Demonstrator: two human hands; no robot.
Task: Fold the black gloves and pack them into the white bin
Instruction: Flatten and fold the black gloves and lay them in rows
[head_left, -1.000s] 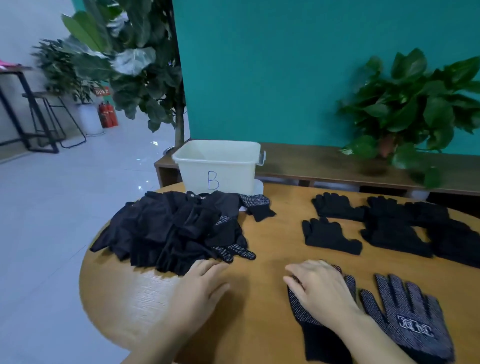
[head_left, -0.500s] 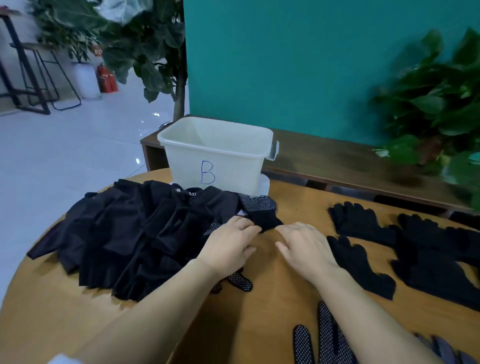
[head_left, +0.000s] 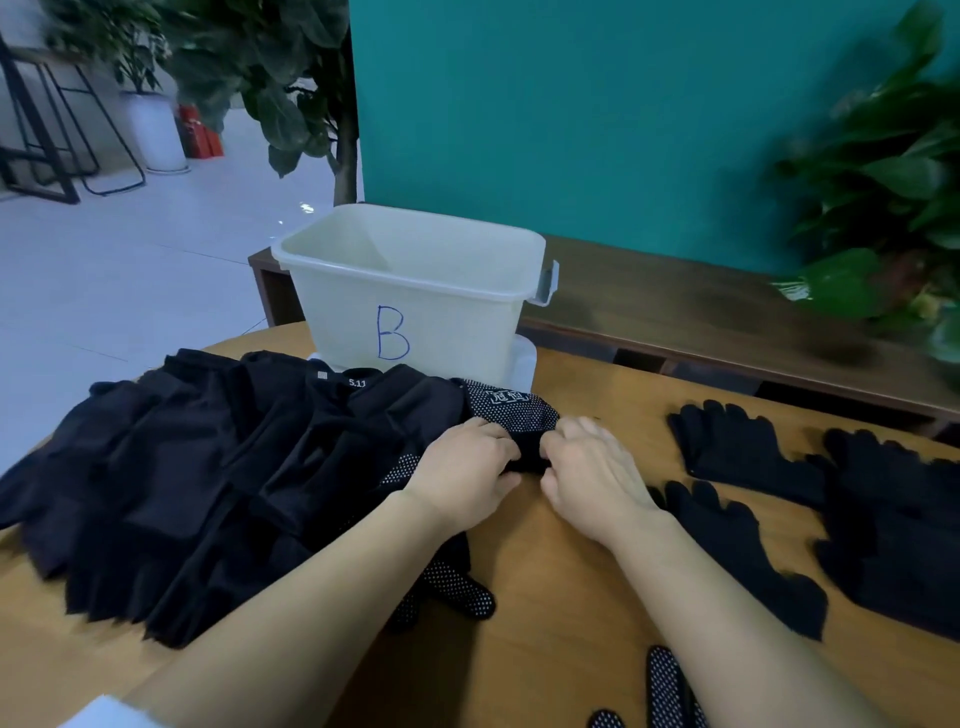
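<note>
Black knit is bunching as my left hand (head_left: 467, 467) and right hand (head_left: 587, 467) are pinching the dotted glove (head_left: 514, 415); neighbouring cloth pile (head_left: 208, 467) risks dragging along.

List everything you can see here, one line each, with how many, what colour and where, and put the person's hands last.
White bin: one, white, blue letter B on its front, at the table's far edge, nothing visible inside.
Dotted glove: one, black with white dots, in front of the bin, gripped by both hands.
Pile of garments: one heap, black, left part of the table.
Plain gloves: several, black, laid flat on the right; exact count unclear.
Other dotted gloves: black with white dots; some at the pile's near edge, more at the bottom edge.
Table: one, wooden, round.
Plants: green, back left and right.
Left hand: grips the dotted glove.
Right hand: grips the same glove.
</note>
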